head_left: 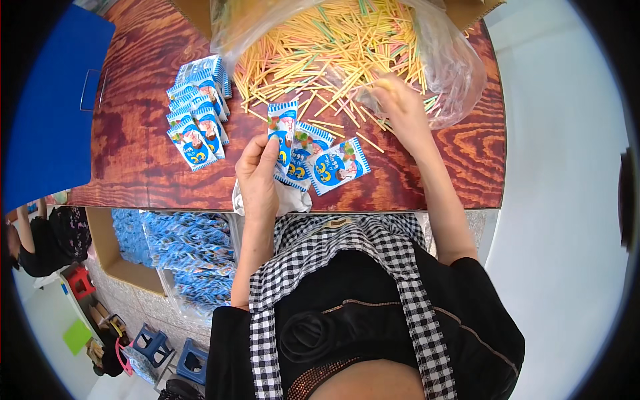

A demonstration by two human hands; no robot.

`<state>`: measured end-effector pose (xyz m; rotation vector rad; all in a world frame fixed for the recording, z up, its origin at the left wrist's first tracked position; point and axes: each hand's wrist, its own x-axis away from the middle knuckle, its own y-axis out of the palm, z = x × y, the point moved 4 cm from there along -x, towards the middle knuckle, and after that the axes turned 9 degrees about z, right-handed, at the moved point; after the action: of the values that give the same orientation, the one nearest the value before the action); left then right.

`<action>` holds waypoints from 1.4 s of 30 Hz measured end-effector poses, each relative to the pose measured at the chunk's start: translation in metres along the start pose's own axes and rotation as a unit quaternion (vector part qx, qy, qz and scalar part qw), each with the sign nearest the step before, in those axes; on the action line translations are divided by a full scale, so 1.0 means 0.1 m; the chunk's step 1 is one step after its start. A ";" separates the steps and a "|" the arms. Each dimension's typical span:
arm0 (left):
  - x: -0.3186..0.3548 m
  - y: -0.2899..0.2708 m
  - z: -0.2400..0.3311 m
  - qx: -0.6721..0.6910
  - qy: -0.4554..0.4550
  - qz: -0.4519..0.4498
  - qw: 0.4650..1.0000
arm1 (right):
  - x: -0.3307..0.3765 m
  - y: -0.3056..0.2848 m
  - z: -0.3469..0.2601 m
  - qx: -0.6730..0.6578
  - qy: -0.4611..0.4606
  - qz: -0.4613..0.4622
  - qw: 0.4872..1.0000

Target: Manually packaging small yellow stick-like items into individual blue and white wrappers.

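My left hand (257, 170) pinches a small blue-and-white packet (283, 127) between thumb and fingers, holding it upright near the table's front edge. Beside it, two more such packets lie overlapping, the right one (340, 167) flat and fully visible. A white cloth (293, 200) lies under my left hand and the packets. My right hand (400, 107) reaches into a heap of thin pastel sticks (313, 53), mostly yellow with some pink and green. Its fingers are curled in among the sticks, slightly blurred, and what they grip is hidden.
Several overlapping packets (197, 143) lie at the left of the red-brown wood-grain table (140, 133). A clear plastic bag (460, 77) in a cardboard box (480, 9) surrounds the sticks. Bags full of blue packets (187, 240) stand below. Another person (50, 243) is at far left.
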<state>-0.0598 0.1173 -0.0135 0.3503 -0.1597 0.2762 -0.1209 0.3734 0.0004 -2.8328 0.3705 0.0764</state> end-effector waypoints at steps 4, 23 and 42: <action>-0.02 0.02 -0.01 0.004 -0.011 -0.003 1.000 | -0.03 0.26 -0.31 0.250 -0.253 -0.111 0.928; -0.03 0.11 0.10 0.015 -0.009 0.009 1.000 | -0.36 0.21 -0.03 -0.172 0.178 -0.205 0.947; 0.04 0.46 0.10 -0.194 0.179 -0.148 0.953 | 0.11 0.14 -0.32 -0.474 0.179 -0.199 0.839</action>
<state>-0.0703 0.1560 0.0114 -0.0721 0.1957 0.0044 -0.1133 0.3483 0.0257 -3.8429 -0.3113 -0.5041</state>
